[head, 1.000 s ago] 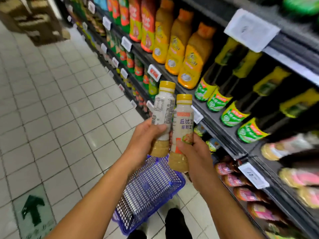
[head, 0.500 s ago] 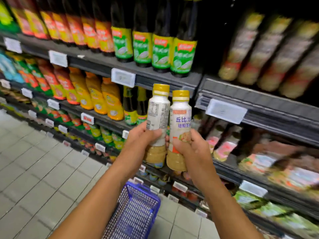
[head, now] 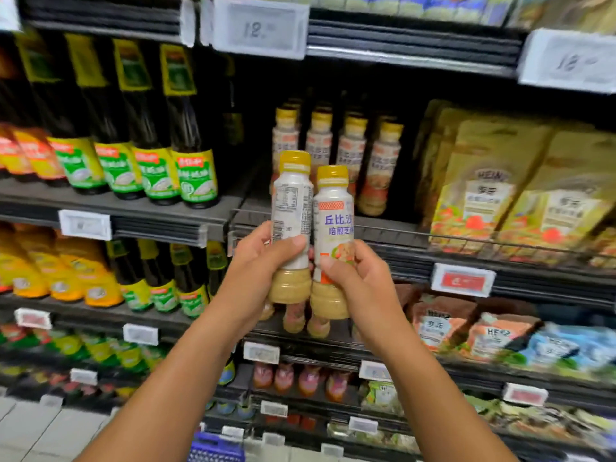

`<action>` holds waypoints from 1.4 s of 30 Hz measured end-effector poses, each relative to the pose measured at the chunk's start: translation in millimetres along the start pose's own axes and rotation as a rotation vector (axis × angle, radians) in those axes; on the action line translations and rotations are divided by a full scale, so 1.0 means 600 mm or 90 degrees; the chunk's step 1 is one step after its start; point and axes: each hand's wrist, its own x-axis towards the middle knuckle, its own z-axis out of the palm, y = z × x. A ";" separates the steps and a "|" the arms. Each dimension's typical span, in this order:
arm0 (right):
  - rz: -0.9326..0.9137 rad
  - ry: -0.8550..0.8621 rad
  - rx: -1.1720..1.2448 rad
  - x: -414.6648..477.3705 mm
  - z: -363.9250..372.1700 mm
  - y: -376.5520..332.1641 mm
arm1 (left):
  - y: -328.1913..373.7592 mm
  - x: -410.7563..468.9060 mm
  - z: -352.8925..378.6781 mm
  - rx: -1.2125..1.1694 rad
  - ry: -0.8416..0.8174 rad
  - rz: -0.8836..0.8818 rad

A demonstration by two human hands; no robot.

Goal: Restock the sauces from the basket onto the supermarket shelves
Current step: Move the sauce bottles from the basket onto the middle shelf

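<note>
Two white sauce bottles with yellow caps are held upright side by side in front of the shelves. My left hand [head: 258, 258] grips the left sauce bottle [head: 290, 208], its back label facing me. My right hand [head: 355, 278] grips the right sauce bottle [head: 333, 215], its front label facing me. Behind them, on a dark shelf [head: 393, 228], stands a row of matching sauce bottles [head: 353, 151]. Only the rim of the blue basket [head: 215, 448] shows at the bottom edge.
Dark bottles with green labels [head: 160, 171] stand on the shelf to the left, orange and yellow bottles [head: 60, 278] below them. Yellow Heinz pouches [head: 520, 191] fill the shelf to the right. Price tags [head: 260, 26] line the shelf edges. Tiled floor [head: 50, 431] shows bottom left.
The view has swung up and towards the shelves. Both hands have kept their bottles and now hold them in front of the row of matching bottles. The basket has dropped almost out of view.
</note>
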 end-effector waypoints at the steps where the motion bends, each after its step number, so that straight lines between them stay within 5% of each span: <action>1: -0.003 0.010 -0.008 0.002 -0.007 -0.005 | 0.001 0.005 0.010 -0.003 -0.002 -0.003; 16: -0.037 0.069 -0.010 0.032 -0.014 -0.012 | 0.021 0.062 0.025 0.103 -0.047 -0.047; 20: -0.032 0.087 -0.023 0.036 -0.008 -0.010 | 0.026 0.068 0.001 -0.015 -0.078 -0.151; 42: -0.039 0.108 0.006 0.057 0.022 -0.010 | 0.024 0.082 -0.032 0.099 -0.195 -0.069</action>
